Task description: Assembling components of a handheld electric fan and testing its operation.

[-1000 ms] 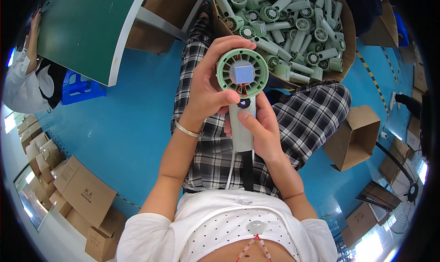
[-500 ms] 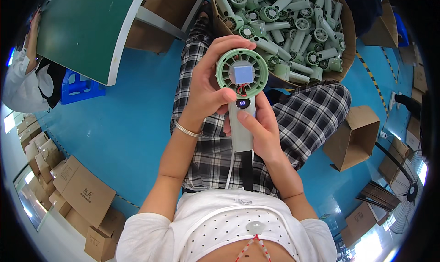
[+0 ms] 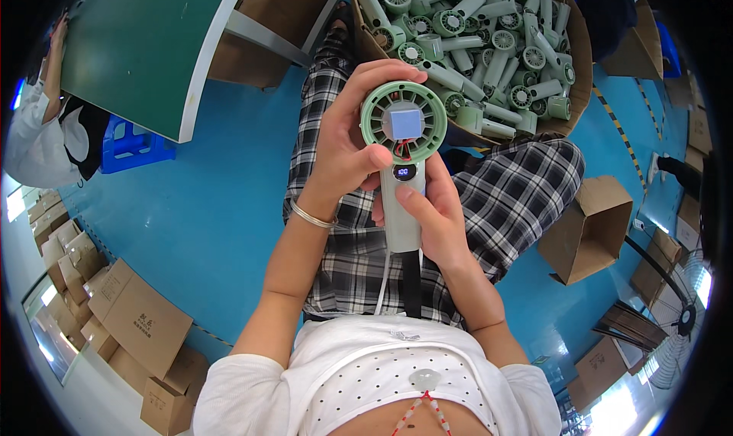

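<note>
Between my two hands is a pale green handheld fan (image 3: 402, 214), held upright over my lap with its round head away from me. My left hand (image 3: 347, 134) wraps the side of the head, its thumb near the lower rim. Around the handle closes my right hand (image 3: 435, 214), the thumb lying on the front below a small lit round display (image 3: 404, 172). A blue square pad (image 3: 406, 124) sits at the middle of the vented head, with red wires just under it. A white cable and a black strap run down from the handle's end.
Beyond my knees stands a large carton (image 3: 584, 62) heaped with similar green fans. A green table (image 3: 137, 46) is at the far left, with a blue stool (image 3: 134, 146) and another person beside it. An open box (image 3: 588, 230) lies right of my knee; cartons (image 3: 141, 314) are stacked at left.
The figure on the fan's lit display has changed. Both hands and the fan are in the same place as before.
</note>
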Demonstrator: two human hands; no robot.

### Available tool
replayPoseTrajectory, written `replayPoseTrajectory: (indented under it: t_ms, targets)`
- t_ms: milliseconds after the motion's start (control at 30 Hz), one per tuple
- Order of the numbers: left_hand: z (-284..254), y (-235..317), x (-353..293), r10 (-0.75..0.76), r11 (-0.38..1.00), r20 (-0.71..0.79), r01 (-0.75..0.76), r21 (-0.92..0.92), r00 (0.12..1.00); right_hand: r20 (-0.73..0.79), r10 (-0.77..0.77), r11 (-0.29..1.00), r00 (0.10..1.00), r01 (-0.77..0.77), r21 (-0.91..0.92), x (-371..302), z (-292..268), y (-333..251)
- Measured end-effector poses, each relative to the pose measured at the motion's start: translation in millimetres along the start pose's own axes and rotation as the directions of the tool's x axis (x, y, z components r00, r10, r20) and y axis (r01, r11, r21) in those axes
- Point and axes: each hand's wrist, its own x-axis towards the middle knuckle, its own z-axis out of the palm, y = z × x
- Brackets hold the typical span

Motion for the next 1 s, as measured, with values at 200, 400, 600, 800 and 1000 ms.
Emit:
replayPoseTrajectory:
  t_ms: [200, 400, 600, 800, 1000]
  targets:
    - [0.4, 0.5, -0.3, -0.004, 1.0, -0.004, 0.004, 0.001, 1.0, -0.001, 0.013, 1.0, 1.0, -0.013, 0.0, -0.6, -0.3, -0.2]
    - [-0.8, 0.2, -0.3, -0.005, 1.0, -0.008, 0.005, 0.005, 1.0, 0.003, 0.013, 1.0, 1.0, -0.013, 0.005, 0.0, 0.4, -0.1]
    - [-0.8, 1.6, 0.1, -0.016, 1.0, -0.014, 0.016, 0.009, 1.0, -0.002, 0.01, 1.0, 1.0, -0.01, -0.003, 0.6, 2.1, -0.8]
    - [1.0, 0.9, -1.4, -0.017, 1.0, -0.02, 0.017, 0.007, 1.0, -0.006, 0.0, 1.0, 1.0, -0.001, -0.022, -0.6, 1.4, -0.4]
    - [1.7, -0.9, -2.0, -0.023, 1.0, -0.027, 0.023, -0.011, 0.999, -0.022, 0.011, 1.0, 1.0, -0.011, -0.029, -1.0, 0.0, 0.2]
